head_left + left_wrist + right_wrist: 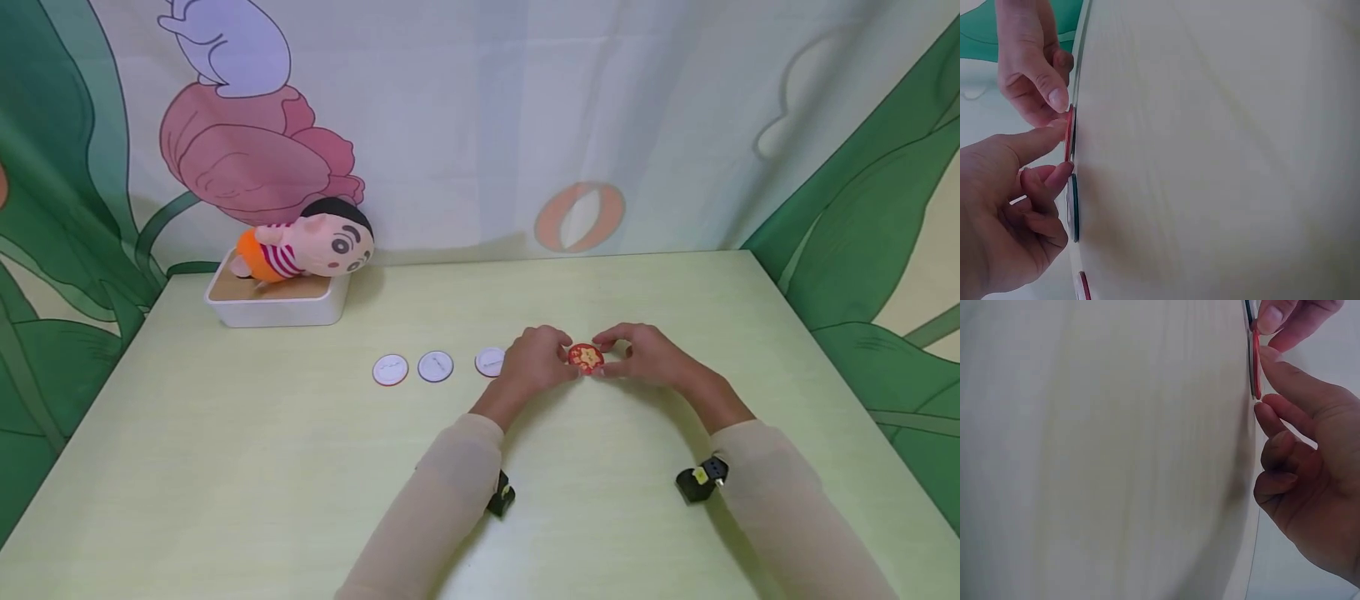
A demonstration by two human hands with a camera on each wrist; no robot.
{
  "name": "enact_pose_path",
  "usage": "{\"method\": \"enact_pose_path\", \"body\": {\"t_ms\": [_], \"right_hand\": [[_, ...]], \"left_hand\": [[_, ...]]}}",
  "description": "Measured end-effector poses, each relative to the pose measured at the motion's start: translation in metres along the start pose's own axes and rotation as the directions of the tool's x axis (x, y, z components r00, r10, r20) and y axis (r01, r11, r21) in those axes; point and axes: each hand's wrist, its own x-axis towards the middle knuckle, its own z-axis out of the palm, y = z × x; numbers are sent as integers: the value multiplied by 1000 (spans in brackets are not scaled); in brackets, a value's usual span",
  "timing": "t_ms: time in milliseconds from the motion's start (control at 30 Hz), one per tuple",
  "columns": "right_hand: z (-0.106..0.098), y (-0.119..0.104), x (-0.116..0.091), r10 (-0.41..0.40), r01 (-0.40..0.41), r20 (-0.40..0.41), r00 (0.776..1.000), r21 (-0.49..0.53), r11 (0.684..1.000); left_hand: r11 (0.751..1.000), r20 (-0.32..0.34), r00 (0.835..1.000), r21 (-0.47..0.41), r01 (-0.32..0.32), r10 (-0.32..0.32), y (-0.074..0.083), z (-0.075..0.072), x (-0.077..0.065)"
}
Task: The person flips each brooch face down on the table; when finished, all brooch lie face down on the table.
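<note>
A red round disc [586, 358] with a yellow pattern lies on the table between both hands. A dark-edged layer shows beneath it in the right wrist view, perhaps another disc. My left hand [534, 360] holds its left side between thumb [1050, 134] and a finger, the other fingers curled. On the opposite side, my right hand [648, 357] pinches the disc's rim [1257, 369], thumb on its face and a fingertip close to its edge. Left of the hands lie three white-faced discs, one red-rimmed [390, 369], one dark-rimmed [436, 366] and one [489, 362] partly hidden by my left hand.
At the back left, a plush doll [307, 242] lies on a white box [281, 313] with a brown top. The pale table [225, 467] meets a printed curtain [435, 133] behind. Small black cameras [697, 482] hang at both wrists.
</note>
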Motion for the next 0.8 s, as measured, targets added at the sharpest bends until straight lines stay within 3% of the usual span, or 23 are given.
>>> {"method": "enact_pose_path", "body": {"t_ms": [400,800], "right_hand": [[1,4,1,-74,74,-30,997,-4,997],[5,5,4,-33,32,-71,997,-15,999]], "left_hand": [[999,-22,999,43,31,-31,9,6,3],[999,-46,998,30,36,-35,9,8,6]]}}
